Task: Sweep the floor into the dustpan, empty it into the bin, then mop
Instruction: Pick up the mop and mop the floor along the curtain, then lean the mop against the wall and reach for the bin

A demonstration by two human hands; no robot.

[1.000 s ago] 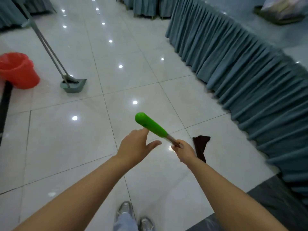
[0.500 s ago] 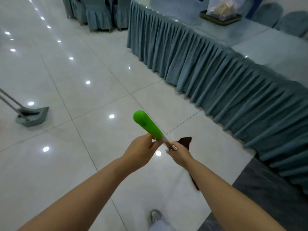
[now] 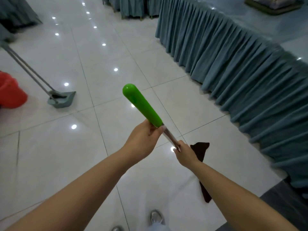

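Two hands hold one mop handle [image 3: 168, 134] at the middle of the view. The left hand [image 3: 143, 142] curls its fingers round the handle just below the green grip [image 3: 141, 105], which points up toward eleven o'clock. The right hand [image 3: 184, 153] wraps the silver shaft lower down, toward five o'clock from the left hand, the two hands near each other but apart. Past the right hand, at four o'clock, a dark mop cloth [image 3: 200, 151] lies on the glossy white tiled floor [image 3: 50, 147], partly hidden behind the right forearm and showing again lower down beside it. At nine o'clock, well apart from the hands, a grey dustpan [image 3: 64, 100] sits on the tiles with its long handle and a second pole slanting up toward ten o'clock. Just left of it, at the frame's edge, stands a red bin [image 3: 10, 94]. From twelve to four o'clock runs a table with a pleated teal skirt [image 3: 241, 67] reaching the floor. At six o'clock, the toes of two shoes [image 3: 155, 216] show on the tiles.
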